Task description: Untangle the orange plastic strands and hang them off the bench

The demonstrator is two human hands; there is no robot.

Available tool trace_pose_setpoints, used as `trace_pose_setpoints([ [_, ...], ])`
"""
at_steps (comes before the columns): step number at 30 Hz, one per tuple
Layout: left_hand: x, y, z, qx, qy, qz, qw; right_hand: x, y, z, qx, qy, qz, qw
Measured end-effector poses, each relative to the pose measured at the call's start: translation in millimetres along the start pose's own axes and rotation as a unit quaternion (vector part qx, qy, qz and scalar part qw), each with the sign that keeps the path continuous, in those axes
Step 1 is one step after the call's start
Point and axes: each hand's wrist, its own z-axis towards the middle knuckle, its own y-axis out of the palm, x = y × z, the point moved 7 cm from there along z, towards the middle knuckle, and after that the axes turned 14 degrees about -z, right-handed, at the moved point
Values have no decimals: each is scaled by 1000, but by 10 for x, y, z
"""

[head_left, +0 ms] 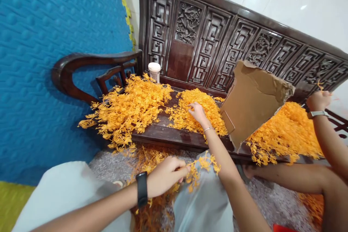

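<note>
My left hand [168,177], with a black watch on its wrist, is closed around the stem end of an orange plastic flower sprig [205,165] above my lap. A thin bracelet circles the wrist of my right hand [198,113]. That hand lies over the middle pile of small orange plastic pieces [202,98], its fingers apart and touching the top of the heap. Whether a piece sits under the fingertips is hard to see. To the left, a larger pile of orange sprigs [136,105] spreads over the seat and hangs past its front edge.
The piles lie on a carved dark wooden bench [181,61]. A cardboard sheet [252,98] stands right of the middle pile. Beyond it are another orange heap [288,134] and another person's raised hand [318,100]. A white tub [154,71] stands at the back. Orange scraps [152,210] litter the floor.
</note>
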Motion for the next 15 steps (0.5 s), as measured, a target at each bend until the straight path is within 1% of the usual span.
trace_pose_setpoints([
  [3, 53, -97, 41, 15, 5, -34, 999, -14, 8, -12, 1, 0, -1, 1000],
  [5, 81, -183, 58, 31, 3, -60, 998, -19, -8, -35, 5, -5, 21, 1000],
  [8, 150, -349, 70, 57, 13, -103, 993, -16, -50, -93, -6, -1, 117, 993],
  [9, 179, -409, 71, 66, 21, -116, 991, -15, -65, -120, -18, 6, 165, 986],
  [11, 226, -524, 71, 86, 32, -141, 986, -24, -95, -186, -51, 22, 262, 963],
  [13, 228, -609, 73, 108, 21, -163, 980, -51, -136, -263, -87, 34, 347, 933],
  [15, 202, -652, 79, 126, 5, -177, 976, -88, -192, -341, -118, 37, 410, 904],
])
